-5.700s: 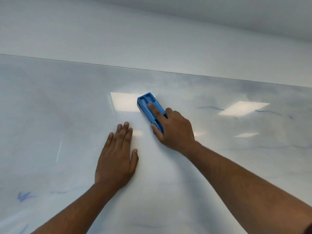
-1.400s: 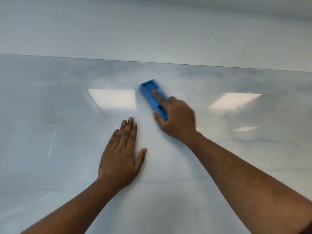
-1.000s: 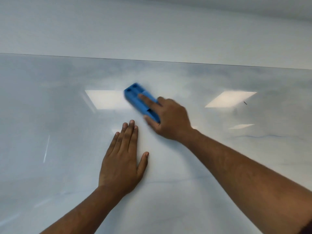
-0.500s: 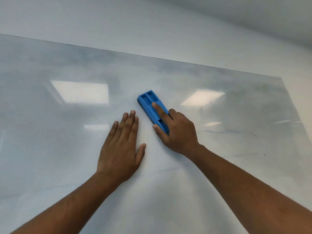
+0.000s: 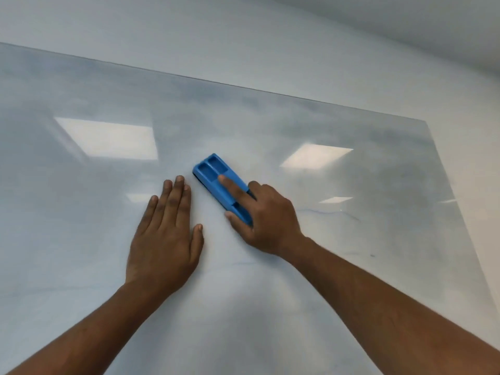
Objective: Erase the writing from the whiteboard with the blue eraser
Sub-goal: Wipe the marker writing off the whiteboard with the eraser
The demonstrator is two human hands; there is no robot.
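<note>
The glossy whiteboard (image 5: 351,266) fills most of the view, smeared with pale blue haze. A faint blue line (image 5: 319,211) and a thin trace (image 5: 243,263) of marker remain right of and below my hands. The blue eraser (image 5: 216,180) lies flat on the board near the middle, angled up to the left. My right hand (image 5: 266,220) grips its lower end, the index finger stretched along its top. My left hand (image 5: 167,236) rests flat on the board just left of the eraser, fingers together, holding nothing.
The board's top edge (image 5: 243,86) meets a plain white wall (image 5: 243,36). The board's right edge (image 5: 460,212) runs down the right side. Ceiling lights reflect as bright patches (image 5: 108,138) on the surface.
My right hand has swept the eraser left, then back toward the middle and slightly down. The view has shifted, bringing the board's right edge into sight. The left hand stays flat.
</note>
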